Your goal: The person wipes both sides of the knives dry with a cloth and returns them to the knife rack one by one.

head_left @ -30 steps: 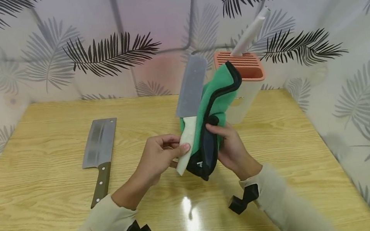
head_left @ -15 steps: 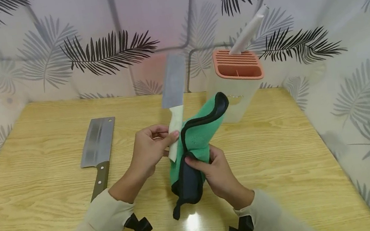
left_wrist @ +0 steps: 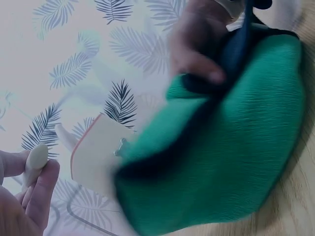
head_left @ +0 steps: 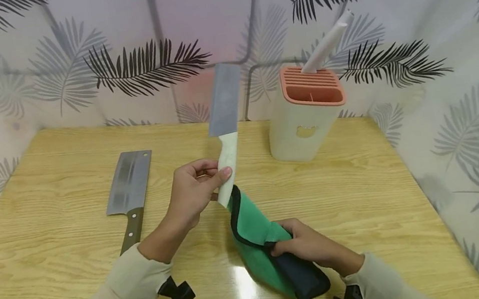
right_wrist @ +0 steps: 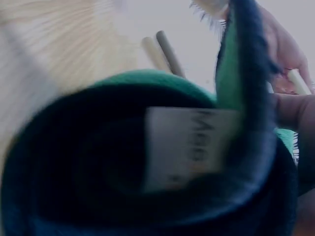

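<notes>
My left hand (head_left: pixel 192 188) pinches the white handle of a cleaver (head_left: pixel 225 101), blade pointing up and away above the table. In the left wrist view, the handle end (left_wrist: pixel 37 156) shows between thumb and fingers. Low at the right, my right hand (head_left: pixel 308 245) grips a folded green cloth (head_left: pixel 256 228) with black edging and a dark loop. The cloth hangs apart from the handle in the left wrist view. A pale label (right_wrist: pixel 184 147) fills the middle of the blurred right wrist view.
A second cleaver (head_left: pixel 128 184) with a brown riveted handle lies on the wooden table (head_left: pixel 54 194) at left, partly hidden by the left sleeve. A pale knife block (head_left: pixel 298 131) with an orange slotted top stands at back right, a white handle (head_left: pixel 326 47) sticking out.
The cloth has come away from the cleaver: my right hand has pulled it down and to the right. My left hand moved slightly left with the cleaver, then stayed nearly still.
</notes>
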`<action>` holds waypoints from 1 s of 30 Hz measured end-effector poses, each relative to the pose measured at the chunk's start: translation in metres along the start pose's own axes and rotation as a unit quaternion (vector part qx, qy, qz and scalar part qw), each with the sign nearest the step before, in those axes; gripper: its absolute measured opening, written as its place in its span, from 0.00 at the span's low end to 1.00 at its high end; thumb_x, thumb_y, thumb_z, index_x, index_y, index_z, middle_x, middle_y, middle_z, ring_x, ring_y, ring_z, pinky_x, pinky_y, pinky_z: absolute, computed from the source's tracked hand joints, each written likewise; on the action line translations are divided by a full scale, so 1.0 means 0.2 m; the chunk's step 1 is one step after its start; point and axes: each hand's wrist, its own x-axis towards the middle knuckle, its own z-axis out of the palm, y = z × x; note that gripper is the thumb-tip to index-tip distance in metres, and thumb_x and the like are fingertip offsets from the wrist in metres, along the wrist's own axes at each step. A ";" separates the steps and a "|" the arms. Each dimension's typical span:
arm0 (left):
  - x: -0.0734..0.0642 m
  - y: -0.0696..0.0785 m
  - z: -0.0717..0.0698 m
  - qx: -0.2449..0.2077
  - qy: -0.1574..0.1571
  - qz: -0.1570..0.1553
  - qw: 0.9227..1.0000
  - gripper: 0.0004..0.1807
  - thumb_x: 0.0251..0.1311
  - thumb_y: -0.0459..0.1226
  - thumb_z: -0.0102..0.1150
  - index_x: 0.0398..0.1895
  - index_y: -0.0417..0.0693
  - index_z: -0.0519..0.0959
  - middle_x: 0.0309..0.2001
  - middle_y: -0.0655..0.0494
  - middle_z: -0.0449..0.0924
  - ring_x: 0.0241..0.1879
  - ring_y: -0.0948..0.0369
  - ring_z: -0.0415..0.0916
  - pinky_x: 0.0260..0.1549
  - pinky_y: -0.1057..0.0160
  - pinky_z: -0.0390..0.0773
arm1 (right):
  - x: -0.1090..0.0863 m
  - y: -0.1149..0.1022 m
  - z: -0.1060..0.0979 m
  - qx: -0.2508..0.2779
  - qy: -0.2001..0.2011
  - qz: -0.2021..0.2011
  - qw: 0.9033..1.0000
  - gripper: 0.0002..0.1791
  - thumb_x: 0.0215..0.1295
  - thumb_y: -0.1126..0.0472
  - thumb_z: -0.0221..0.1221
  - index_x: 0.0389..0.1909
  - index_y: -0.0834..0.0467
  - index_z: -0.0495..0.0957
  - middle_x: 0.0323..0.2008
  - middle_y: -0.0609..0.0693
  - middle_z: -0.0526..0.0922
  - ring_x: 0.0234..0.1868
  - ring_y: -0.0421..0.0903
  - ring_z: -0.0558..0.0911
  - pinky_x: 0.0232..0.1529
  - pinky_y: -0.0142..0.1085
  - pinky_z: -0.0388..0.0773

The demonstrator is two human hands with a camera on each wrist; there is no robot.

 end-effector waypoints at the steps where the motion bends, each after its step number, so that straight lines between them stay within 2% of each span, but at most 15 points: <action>1: 0.00 0.00 0.00 0.000 -0.001 0.000 1.000 0.15 0.63 0.30 0.64 0.49 0.27 0.78 0.29 0.60 0.78 0.27 0.69 0.80 0.22 0.67 0.83 | 0.00 0.01 0.00 -0.011 -0.005 0.010 1.000 0.16 0.61 0.65 0.59 0.48 0.68 0.77 0.39 0.50 0.80 0.39 0.45 0.79 0.43 0.37 0.79; 4: -0.01 0.01 0.01 0.001 -0.006 0.004 1.000 0.15 0.63 0.30 0.64 0.49 0.26 0.79 0.29 0.61 0.78 0.27 0.68 0.80 0.22 0.67 0.83 | 0.00 0.02 0.00 -0.057 -0.008 0.011 0.998 0.15 0.62 0.63 0.60 0.48 0.66 0.77 0.40 0.54 0.81 0.38 0.45 0.79 0.42 0.37 0.79; 6: -0.02 0.00 0.01 0.001 -0.010 0.008 1.000 0.14 0.63 0.30 0.64 0.48 0.27 0.79 0.29 0.61 0.79 0.27 0.68 0.80 0.22 0.66 0.83 | 0.00 0.02 -0.02 -0.096 -0.001 -0.002 0.995 0.18 0.63 0.62 0.60 0.52 0.64 0.77 0.43 0.56 0.82 0.40 0.45 0.80 0.42 0.36 0.80; 10: -0.04 0.00 0.02 -0.010 -0.012 0.014 1.000 0.12 0.62 0.30 0.66 0.44 0.30 0.81 0.28 0.60 0.79 0.25 0.67 0.79 0.20 0.66 0.82 | 0.00 -0.01 -0.08 -0.176 0.018 -0.024 0.984 0.23 0.66 0.60 0.60 0.61 0.61 0.75 0.52 0.58 0.82 0.48 0.46 0.82 0.45 0.34 0.82; 12: -0.04 0.00 0.03 -0.012 -0.012 0.015 1.000 0.11 0.61 0.31 0.66 0.44 0.31 0.81 0.29 0.60 0.79 0.25 0.67 0.79 0.20 0.66 0.82 | 0.00 -0.03 -0.10 -0.204 0.028 -0.030 0.978 0.23 0.67 0.59 0.60 0.61 0.62 0.75 0.53 0.58 0.82 0.50 0.48 0.82 0.45 0.35 0.83; 15: -0.05 0.00 0.04 -0.005 -0.011 0.008 1.000 0.12 0.62 0.31 0.66 0.45 0.31 0.81 0.30 0.59 0.79 0.26 0.66 0.79 0.21 0.66 0.82 | 0.02 -0.05 -0.13 -0.254 0.043 -0.043 0.965 0.22 0.67 0.59 0.60 0.60 0.62 0.77 0.53 0.58 0.83 0.50 0.50 0.83 0.46 0.36 0.83; 20: -0.04 -0.02 0.05 0.000 -0.014 -0.011 1.000 0.15 0.63 0.30 0.64 0.50 0.29 0.79 0.31 0.60 0.78 0.26 0.67 0.79 0.22 0.67 0.82 | 0.04 -0.06 -0.13 -0.340 0.064 -0.065 0.936 0.20 0.66 0.60 0.59 0.57 0.62 0.79 0.52 0.56 0.84 0.48 0.50 0.84 0.48 0.40 0.83; 23: -0.05 -0.01 0.06 -0.003 -0.018 -0.014 1.000 0.15 0.63 0.29 0.63 0.51 0.29 0.79 0.31 0.61 0.78 0.27 0.68 0.80 0.22 0.67 0.83 | 0.05 -0.09 -0.13 -0.352 0.100 -0.079 0.927 0.21 0.65 0.62 0.59 0.59 0.63 0.77 0.53 0.58 0.84 0.49 0.53 0.84 0.49 0.45 0.83; 24: -0.05 -0.01 0.06 -0.004 -0.018 -0.014 1.000 0.15 0.63 0.30 0.63 0.51 0.29 0.79 0.31 0.61 0.78 0.27 0.68 0.80 0.22 0.67 0.83 | 0.05 -0.10 -0.13 -0.349 0.117 -0.085 0.926 0.22 0.66 0.62 0.59 0.60 0.63 0.77 0.54 0.58 0.83 0.49 0.54 0.84 0.50 0.46 0.83; 26: -0.06 -0.01 0.07 -0.004 -0.019 -0.014 1.000 0.15 0.63 0.30 0.64 0.51 0.30 0.79 0.31 0.61 0.78 0.27 0.68 0.80 0.21 0.68 0.82 | 0.06 -0.14 -0.13 -0.323 0.147 -0.096 0.930 0.22 0.69 0.60 0.59 0.61 0.62 0.75 0.54 0.59 0.83 0.50 0.54 0.85 0.50 0.47 0.84; 28: -0.07 -0.02 0.08 -0.003 -0.017 -0.012 1.000 0.15 0.63 0.30 0.64 0.51 0.30 0.79 0.31 0.61 0.78 0.26 0.68 0.79 0.20 0.68 0.81 | 0.08 -0.19 -0.13 -0.276 0.168 -0.106 0.940 0.22 0.72 0.57 0.58 0.62 0.61 0.75 0.53 0.58 0.84 0.50 0.53 0.85 0.49 0.46 0.84; 30: -0.07 -0.03 0.10 -0.002 -0.017 -0.010 1.000 0.14 0.63 0.30 0.64 0.50 0.30 0.80 0.31 0.61 0.78 0.25 0.68 0.79 0.20 0.69 0.79 | 0.10 -0.24 -0.14 -0.200 0.172 -0.110 0.958 0.22 0.75 0.54 0.55 0.64 0.61 0.74 0.53 0.58 0.84 0.51 0.54 0.85 0.50 0.44 0.85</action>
